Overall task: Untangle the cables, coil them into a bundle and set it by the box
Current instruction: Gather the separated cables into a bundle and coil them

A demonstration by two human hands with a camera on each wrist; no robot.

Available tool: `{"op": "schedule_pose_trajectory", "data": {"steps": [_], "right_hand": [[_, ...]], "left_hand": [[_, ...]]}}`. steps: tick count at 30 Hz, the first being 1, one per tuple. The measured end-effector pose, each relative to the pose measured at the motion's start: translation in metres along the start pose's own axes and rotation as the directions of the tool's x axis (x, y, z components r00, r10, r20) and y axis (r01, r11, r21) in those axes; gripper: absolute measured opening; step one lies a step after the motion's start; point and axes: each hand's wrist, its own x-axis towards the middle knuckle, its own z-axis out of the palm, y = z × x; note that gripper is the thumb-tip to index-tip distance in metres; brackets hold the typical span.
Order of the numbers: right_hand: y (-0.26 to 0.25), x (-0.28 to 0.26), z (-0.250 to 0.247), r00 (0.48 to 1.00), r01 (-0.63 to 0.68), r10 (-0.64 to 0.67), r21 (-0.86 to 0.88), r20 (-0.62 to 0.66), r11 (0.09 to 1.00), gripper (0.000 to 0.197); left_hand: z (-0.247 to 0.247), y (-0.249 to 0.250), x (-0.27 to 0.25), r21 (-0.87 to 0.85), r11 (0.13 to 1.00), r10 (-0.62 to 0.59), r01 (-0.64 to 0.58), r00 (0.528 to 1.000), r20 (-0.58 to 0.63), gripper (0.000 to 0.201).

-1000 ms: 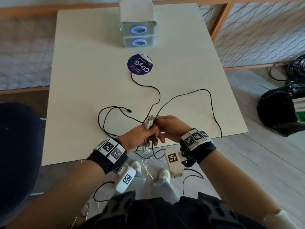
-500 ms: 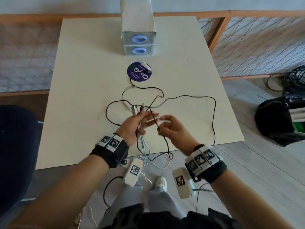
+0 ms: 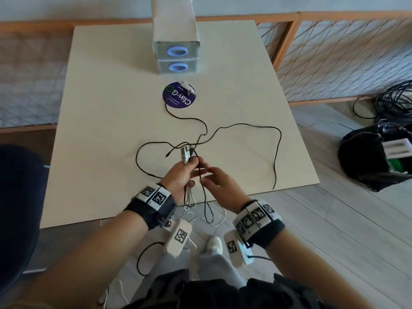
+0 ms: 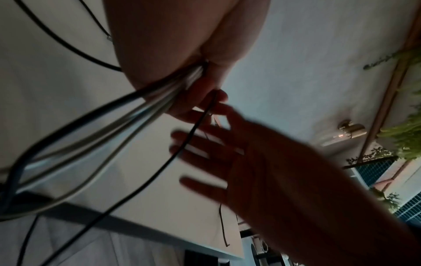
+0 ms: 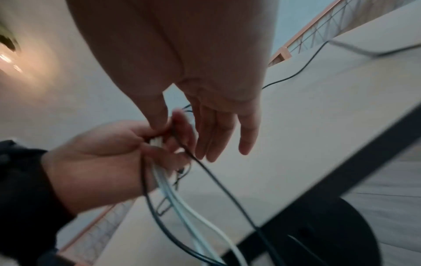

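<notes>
The left hand (image 3: 181, 175) grasps the white cables (image 5: 182, 207) near the counter's (image 3: 111, 130) near edge. The right hand (image 3: 219, 184), fingers mostly straight, seems to pinch the black cable (image 3: 276, 152).

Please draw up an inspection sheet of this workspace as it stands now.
Surface: pale table, largely bare.
Job's things: grey two-drawer box at the far edge; cables uncoiled.
Clutter: round purple sticker with a small adapter on it.
Hands: left hand grips the gathered white cables; right hand pinches a black cable, other fingers straight.
Cables: black loops sprawl across the table and hang over its near edge.
Surroundings: wooden railing, black bag on the floor.
</notes>
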Motion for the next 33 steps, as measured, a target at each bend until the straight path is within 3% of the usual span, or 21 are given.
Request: {"op": "schedule_pose_trajectory", "data": {"steps": [3, 6, 8, 10, 13, 15, 18, 20, 22, 24, 27, 30, 33], "right_hand": [[-0.013, 0.006, 0.007, 0.996, 0.024, -0.022, 0.028, -0.082, 0.999, 0.027], [-0.002, -0.017, 0.008, 0.985, 0.108, -0.098, 0.064, -0.143, 0.992, 0.022], [0.016, -0.039, 0.009, 0.994, 0.096, -0.093, 0.069, -0.051, 0.993, 0.021], [0.036, -0.054, 0.010, 0.998, 0.028, -0.027, -0.030, 0.060, 0.999, 0.022], [0.057, -0.054, 0.005, 0.990, -0.046, 0.074, -0.223, 0.119, 0.974, 0.023], [0.061, -0.048, -0.001, 0.975, -0.066, 0.129, -0.314, 0.182, 0.947, 0.024], [0.068, -0.047, -0.006, 0.939, -0.069, 0.192, -0.388, 0.287, 0.919, 0.034], [0.077, -0.051, -0.005, 0.927, -0.081, 0.216, -0.400, 0.307, 0.913, 0.038], [0.084, -0.055, -0.001, 0.932, -0.093, 0.218, -0.390, 0.289, 0.916, 0.032], [0.083, -0.051, 0.005, 0.947, -0.073, 0.179, -0.366, 0.266, 0.928, 0.024], [0.068, -0.035, 0.011, 0.956, -0.042, 0.141, -0.355, 0.258, 0.934, 0.028], [0.047, -0.014, 0.008, 0.976, -0.003, 0.080, -0.355, 0.203, 0.935, 0.027], [0.027, 0.007, -0.006, 0.999, 0.046, -0.042, -0.329, 0.021, 0.943, 0.018]], "left_hand": [[0.003, -0.006, -0.002, 0.018, 1.000, 0.017, -0.017, 1.000, 0.000, 0.025], [-0.006, 0.001, 0.001, -0.076, 0.997, 0.013, -0.016, 0.999, -0.041, 0.025], [-0.014, 0.005, 0.005, -0.147, 0.989, 0.012, -0.023, 0.997, -0.074, 0.025], [-0.019, 0.006, 0.005, -0.109, 0.994, 0.018, -0.024, 0.998, -0.053, 0.027], [-0.019, -0.001, 0.000, 0.181, 0.983, 0.003, -0.007, 1.000, 0.023, 0.032], [-0.022, -0.009, 0.002, 0.294, 0.956, 0.021, -0.011, 0.999, -0.032, 0.032], [-0.031, -0.009, 0.003, 0.163, 0.986, 0.069, -0.042, 0.984, -0.162, 0.018], [-0.040, -0.003, 0.003, 0.027, 0.997, 0.069, -0.065, 0.981, -0.182, 0.015], [-0.047, 0.002, 0.002, 0.062, 0.997, 0.059, -0.050, 0.988, -0.141, 0.020], [-0.052, 0.001, 0.001, 0.221, 0.975, 0.034, -0.015, 0.996, -0.083, 0.027], [-0.055, -0.008, 0.002, 0.351, 0.936, 0.041, -0.007, 0.995, -0.090, 0.033], [-0.057, -0.009, 0.002, 0.269, 0.963, 0.028, 0.011, 0.989, -0.143, 0.034], [-0.056, -0.008, 0.000, 0.176, 0.984, 0.005, 0.022, 0.989, -0.151, 0.035]]}}
